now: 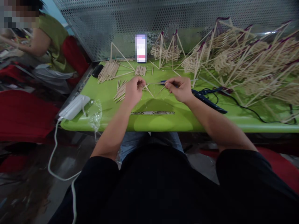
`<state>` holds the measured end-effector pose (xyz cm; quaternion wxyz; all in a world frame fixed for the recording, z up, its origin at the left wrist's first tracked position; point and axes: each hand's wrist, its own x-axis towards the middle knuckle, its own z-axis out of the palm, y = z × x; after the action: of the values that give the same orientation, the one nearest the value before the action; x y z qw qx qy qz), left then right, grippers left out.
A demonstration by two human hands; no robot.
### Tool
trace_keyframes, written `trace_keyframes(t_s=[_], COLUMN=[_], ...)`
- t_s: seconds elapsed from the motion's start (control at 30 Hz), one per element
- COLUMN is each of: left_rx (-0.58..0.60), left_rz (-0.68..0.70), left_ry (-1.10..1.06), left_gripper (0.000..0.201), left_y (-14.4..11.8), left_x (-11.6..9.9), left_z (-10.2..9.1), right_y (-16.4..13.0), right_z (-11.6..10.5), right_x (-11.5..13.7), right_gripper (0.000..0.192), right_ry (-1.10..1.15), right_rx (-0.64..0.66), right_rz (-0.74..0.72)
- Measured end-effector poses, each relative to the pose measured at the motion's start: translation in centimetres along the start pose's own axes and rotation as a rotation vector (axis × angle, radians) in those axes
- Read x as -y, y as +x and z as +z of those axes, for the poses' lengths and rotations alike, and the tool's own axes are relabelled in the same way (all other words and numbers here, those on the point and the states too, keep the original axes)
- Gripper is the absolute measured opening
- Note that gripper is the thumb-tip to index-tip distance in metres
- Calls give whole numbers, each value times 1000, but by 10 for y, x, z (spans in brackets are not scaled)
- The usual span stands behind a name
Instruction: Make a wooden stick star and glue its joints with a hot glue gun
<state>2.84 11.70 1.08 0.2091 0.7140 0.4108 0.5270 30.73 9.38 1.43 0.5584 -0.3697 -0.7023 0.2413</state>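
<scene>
Bamboo stick [154, 83] is being pinched level above the green table [163, 123], left hand [133, 91] and right hand [179, 90] each clamping one end, steadying it between them.

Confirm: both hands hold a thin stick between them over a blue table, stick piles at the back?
Not quite: the table is green, not blue, as the head view shows. The rest stands: the left hand and right hand hold a thin stick between them, with stick piles at the back.
</scene>
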Motion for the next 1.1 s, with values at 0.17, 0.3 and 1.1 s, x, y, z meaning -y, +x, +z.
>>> trace_keyframes(t_s=[0.17, 0.3, 1.1], left_rx=[-9, -21, 238], left_rz=[5, 67, 51], left_ry=[-18, -70, -187], left_gripper=[18, 19, 17], left_y=[1, 2, 3], left_x=[6, 11, -2], left_z=[1, 2, -14], right_y=[-1, -1, 4], right_z=[1, 0, -19], right_x=[3, 2, 1], right_gripper=[31, 30, 20], right_ry=[-48, -53, -178], right_rx=[-1, 0, -45], right_rz=[17, 38, -107])
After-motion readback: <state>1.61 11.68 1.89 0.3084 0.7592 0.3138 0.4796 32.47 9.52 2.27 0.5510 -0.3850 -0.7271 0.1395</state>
